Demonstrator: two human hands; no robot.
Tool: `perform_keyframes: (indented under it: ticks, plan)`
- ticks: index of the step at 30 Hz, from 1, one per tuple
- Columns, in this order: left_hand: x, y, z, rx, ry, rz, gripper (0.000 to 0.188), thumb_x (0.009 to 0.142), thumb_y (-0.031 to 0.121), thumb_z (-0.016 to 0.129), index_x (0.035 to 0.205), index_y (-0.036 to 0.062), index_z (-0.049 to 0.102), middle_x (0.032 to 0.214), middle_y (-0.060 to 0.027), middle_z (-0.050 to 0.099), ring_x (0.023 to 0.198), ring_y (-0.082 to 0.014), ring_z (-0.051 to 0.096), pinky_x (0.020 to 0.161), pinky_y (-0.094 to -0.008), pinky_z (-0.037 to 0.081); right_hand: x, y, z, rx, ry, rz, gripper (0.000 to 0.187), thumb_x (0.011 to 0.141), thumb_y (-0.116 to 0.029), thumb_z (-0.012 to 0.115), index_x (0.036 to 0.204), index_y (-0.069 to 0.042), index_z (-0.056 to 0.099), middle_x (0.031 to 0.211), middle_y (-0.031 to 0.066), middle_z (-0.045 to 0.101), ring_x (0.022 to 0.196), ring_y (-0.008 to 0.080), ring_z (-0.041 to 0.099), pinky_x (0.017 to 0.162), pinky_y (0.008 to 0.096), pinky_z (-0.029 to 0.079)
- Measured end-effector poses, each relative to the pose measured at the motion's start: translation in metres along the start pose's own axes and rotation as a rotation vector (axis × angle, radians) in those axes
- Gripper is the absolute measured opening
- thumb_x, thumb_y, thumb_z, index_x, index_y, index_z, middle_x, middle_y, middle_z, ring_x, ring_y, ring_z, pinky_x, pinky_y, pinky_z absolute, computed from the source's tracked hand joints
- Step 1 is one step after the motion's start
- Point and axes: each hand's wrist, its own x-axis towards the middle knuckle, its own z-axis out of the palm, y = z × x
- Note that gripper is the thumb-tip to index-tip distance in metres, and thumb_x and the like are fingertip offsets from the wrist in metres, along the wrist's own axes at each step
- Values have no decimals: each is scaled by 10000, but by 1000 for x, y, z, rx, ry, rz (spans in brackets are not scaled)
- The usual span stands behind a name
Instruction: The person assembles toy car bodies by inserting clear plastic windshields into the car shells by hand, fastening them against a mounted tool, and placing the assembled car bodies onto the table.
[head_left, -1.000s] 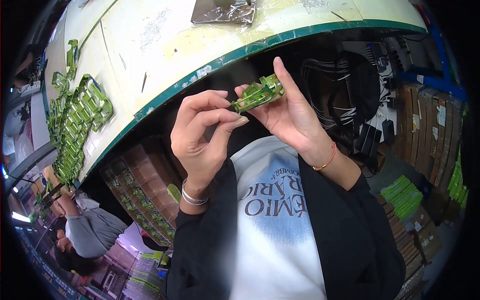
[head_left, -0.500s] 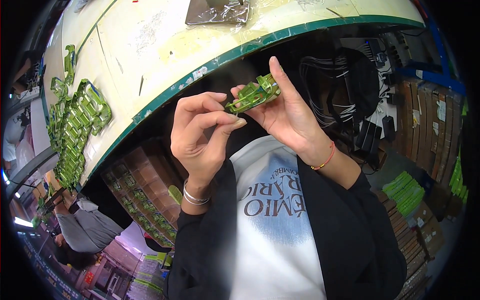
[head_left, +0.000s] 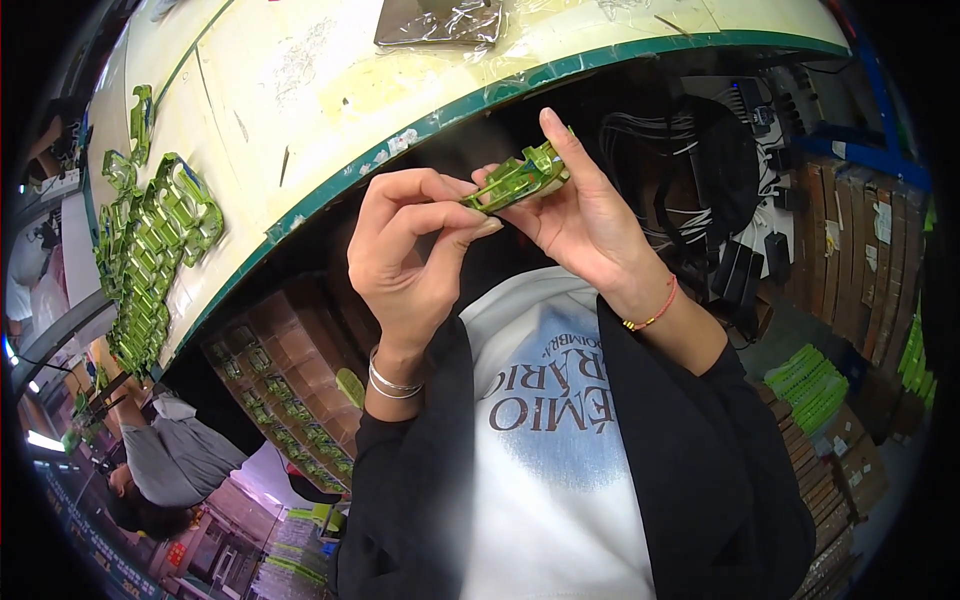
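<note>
In front of my chest, just off the table's edge, I hold a small green plastic frame-like part [head_left: 525, 178] with cut-outs. My right hand [head_left: 590, 225], with a red cord bracelet, wraps its fingers under the part, and the thumb stands up along its far end. At the near left end, my left hand [head_left: 410, 250], wearing silver bangles, pinches the part's tip between thumb and fingers. The fingertips hide what exactly they press on. A heap of similar green parts [head_left: 155, 250] lies on the table to the left.
The pale table [head_left: 330, 60] has a curved green edge [head_left: 300, 218]. A brown flat packet [head_left: 435, 22] in clear wrap lies at its far side. Below left stands a compartmented carton [head_left: 310, 350] holding green parts. White cables [head_left: 650, 200] and stacked cartons [head_left: 850, 260] are right. Another person [head_left: 180, 455] works far left.
Both hands have shifted slightly right with the green part. The part is tilted differently, showing its face more edge-on, and my left fingers have closed in nearer to its end.
</note>
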Motion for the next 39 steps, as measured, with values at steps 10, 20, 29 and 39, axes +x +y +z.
perform_keyframes:
  ticks: [10, 20, 29, 39]
  plan:
    - [18, -3, 18, -217, -239, -91, 241, 755, -104, 779, 975, -34, 710, 928, -100, 697, 856, -169, 663, 808, -281, 541, -7, -17, -20, 99, -78, 27, 331, 977, -394, 680, 1016, -69, 630, 959, 129, 706, 922, 252, 720, 932, 399, 594]
    - [51, 1, 103, 99, -161, 128, 251, 846, 14, 763, 1096, 16, 740, 1011, -113, 709, 910, -195, 674, 788, -269, 512, -13, -59, -76, 358, 52, -86, 516, 963, -444, 677, 1094, 53, 623, 1043, 193, 704, 993, 308, 720, 841, 372, 649]
    - [121, -42, 165, 671, 95, 323, 105, 844, 144, 768, 867, 62, 706, 873, -64, 590, 821, -260, 586, 658, -391, 497, -13, -85, -96, 508, 29, -130, 487, 963, -442, 678, 923, 43, 670, 1010, 160, 719, 1018, 336, 712, 830, 392, 660]
    - [136, -47, 173, 852, -25, 277, 122, 822, 161, 770, 830, 79, 681, 875, -51, 593, 845, -251, 597, 663, -370, 518, -16, -85, -88, 463, 109, -97, 438, 940, -430, 716, 794, -21, 653, 884, 105, 693, 1012, 338, 710, 830, 384, 653]
